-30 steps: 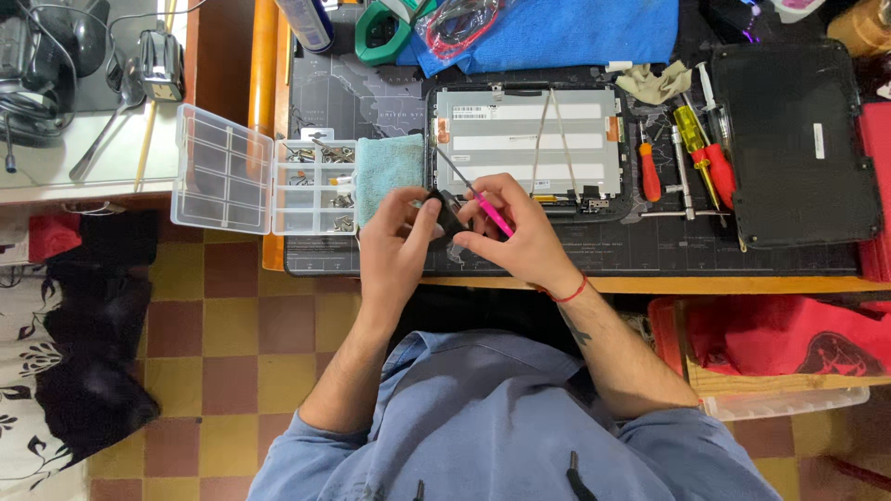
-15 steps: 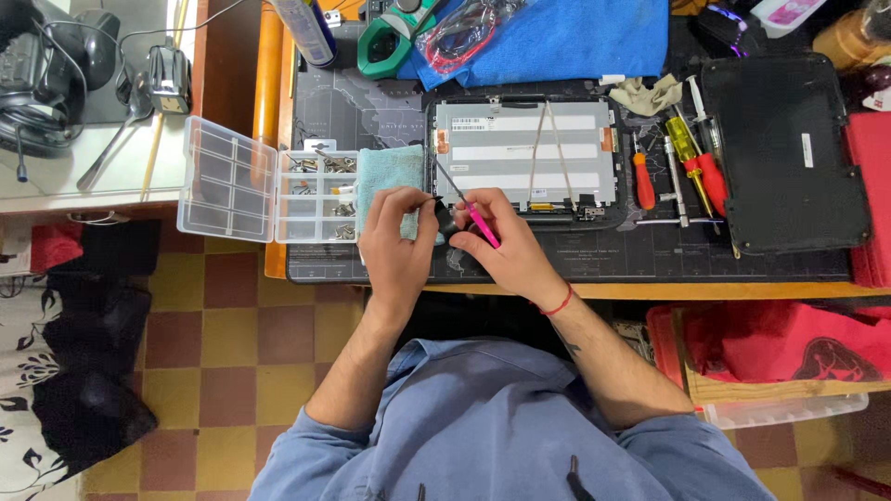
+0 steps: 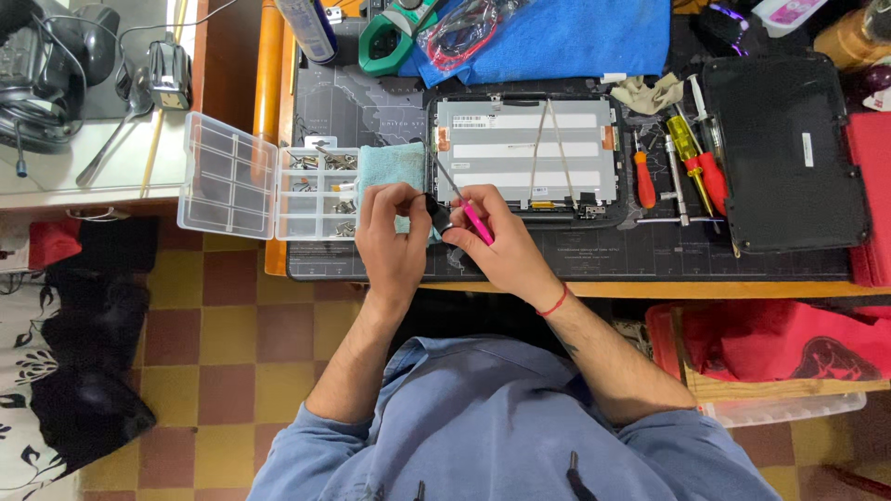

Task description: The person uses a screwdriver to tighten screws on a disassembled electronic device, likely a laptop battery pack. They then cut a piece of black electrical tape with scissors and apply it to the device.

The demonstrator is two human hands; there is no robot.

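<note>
Hands together at bench (image 3: 650,269) edge, left hand (image 3: 392,232) fingers pinched on small black part (image 3: 436,215), right hand (image 3: 497,243) fingers closed around pink screwdriver (image 3: 467,209), screw box (image 3: 269,190) just left.

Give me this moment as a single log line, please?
left hand: pinching small black part | right hand: holding pink-handled tool | behind: opened screen panel | left: clear parts box

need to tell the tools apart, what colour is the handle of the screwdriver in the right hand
Pink, on the screwdriver, head view.
</note>
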